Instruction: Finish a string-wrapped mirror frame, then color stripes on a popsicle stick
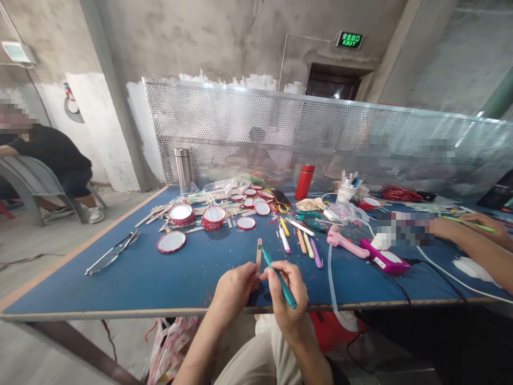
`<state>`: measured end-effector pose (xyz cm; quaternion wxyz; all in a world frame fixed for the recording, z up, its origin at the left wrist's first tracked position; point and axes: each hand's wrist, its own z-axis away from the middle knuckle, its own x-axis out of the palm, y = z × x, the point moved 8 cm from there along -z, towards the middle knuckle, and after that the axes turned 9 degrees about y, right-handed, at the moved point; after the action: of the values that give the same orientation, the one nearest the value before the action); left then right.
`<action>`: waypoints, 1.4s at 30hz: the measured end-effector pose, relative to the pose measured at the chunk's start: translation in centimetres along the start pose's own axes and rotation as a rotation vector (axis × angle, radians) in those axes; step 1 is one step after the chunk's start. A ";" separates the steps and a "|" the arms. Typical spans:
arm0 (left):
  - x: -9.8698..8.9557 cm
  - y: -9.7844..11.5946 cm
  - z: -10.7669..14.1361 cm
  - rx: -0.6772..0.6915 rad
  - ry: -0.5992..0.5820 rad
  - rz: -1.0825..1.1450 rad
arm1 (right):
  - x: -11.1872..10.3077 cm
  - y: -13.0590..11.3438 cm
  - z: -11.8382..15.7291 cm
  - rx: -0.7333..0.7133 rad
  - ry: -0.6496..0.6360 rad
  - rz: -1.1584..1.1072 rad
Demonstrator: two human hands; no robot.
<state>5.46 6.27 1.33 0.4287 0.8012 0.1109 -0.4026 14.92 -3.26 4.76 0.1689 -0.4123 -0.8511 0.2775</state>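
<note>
- pale trousers (250, 366), bottom centre of the frame, below the forearms.
- left hand (235, 286), lower centre: fingers closed in a pinch on 1 flat wooden stick (258, 258), held nearly upright, with a pink end and a green patch just below it.
- right hand (289, 289), just to the right: fingers curled round 1 teal marker (287, 294), its tip angled up to the green patch; whether it touches, i cannot tell.
- blue table (180, 291), across the lower half.
- purple box (387, 259), right of centre, near another person's arm (473, 243).
- eyeglasses (114, 254), left.
- purple pen (316, 254), centre right, beside other loose markers.
- red-rimmed discs (214, 215), centre left, some stacked.
- red flask (305, 183), above them to the right.
- perforated screen (224, 123), behind everything on the table.
- green exit sign (350, 40), upper right.
</note>
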 end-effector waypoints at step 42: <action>0.0 0.2 0.0 -0.025 -0.024 0.023 | 0.4 0.0 0.1 -0.025 -0.064 -0.011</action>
<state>5.59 6.10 1.46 0.4447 0.7921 0.1016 -0.4057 14.58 -2.95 4.70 0.1378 -0.4007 -0.8617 0.2791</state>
